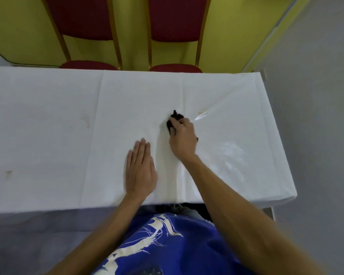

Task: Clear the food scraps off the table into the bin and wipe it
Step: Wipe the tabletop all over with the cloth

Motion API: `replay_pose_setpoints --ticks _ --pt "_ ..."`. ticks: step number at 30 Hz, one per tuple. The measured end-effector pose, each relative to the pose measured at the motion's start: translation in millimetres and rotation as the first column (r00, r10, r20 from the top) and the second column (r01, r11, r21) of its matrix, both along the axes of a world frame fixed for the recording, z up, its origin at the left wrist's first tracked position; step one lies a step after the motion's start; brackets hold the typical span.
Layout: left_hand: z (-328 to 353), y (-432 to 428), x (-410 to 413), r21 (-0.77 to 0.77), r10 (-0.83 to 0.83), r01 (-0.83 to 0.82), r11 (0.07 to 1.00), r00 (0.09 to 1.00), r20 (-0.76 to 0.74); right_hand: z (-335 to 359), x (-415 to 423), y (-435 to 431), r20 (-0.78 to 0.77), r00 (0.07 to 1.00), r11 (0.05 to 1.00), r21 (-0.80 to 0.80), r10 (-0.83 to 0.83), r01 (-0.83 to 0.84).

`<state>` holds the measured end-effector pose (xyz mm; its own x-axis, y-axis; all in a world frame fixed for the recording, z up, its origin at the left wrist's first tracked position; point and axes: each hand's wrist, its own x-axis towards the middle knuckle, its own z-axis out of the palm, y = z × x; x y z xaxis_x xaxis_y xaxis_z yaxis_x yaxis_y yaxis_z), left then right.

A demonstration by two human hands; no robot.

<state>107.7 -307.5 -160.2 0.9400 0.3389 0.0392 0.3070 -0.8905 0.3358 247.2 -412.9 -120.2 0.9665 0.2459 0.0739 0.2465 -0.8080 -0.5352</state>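
A table with a white cover [48, 116] under a clear plastic sheet fills the middle of the view. My right hand [182, 138] grips a small black cloth [174, 120] and holds it down on the cover near the table's centre. My left hand [140, 169] lies flat on the cover, fingers straight and together, just left of and nearer to me than the right hand. Faint yellowish stains [86, 122] mark the cover at the left and beside the cloth. No food scraps or bin are in view.
Two red chairs with gold frames [175, 32] stand at the far side against a yellow wall. The table's right end [276, 135] drops to a grey floor. Its near edge [68, 209] is at my waist.
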Motion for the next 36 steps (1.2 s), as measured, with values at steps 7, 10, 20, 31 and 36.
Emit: replay_pose_setpoints --ticks 7,10,20,31,36 --pt "1 0 1 -0.002 -0.005 0.005 1.000 1.000 -0.002 1 16 -7 -0.024 0.946 0.940 -0.104 0.323 -0.324" --pt "1 1 0 -0.022 -0.009 0.009 1.000 1.000 0.006 4 75 -69 -0.015 0.995 0.968 -0.230 0.097 -0.098" --pt "5 -1 0 -0.054 0.006 -0.007 0.999 1.000 -0.007 14 80 -23 -0.134 0.924 0.933 -0.036 -0.359 0.357" --pt "9 0 2 -0.033 -0.020 0.019 0.999 0.999 -0.033 8 28 -49 -0.118 0.978 0.980 -0.087 0.170 -0.181" --pt "12 0 2 -0.090 -0.015 0.010 0.996 0.998 -0.056 -1 56 -157 -0.143 0.956 0.966 -0.049 -0.257 0.252"
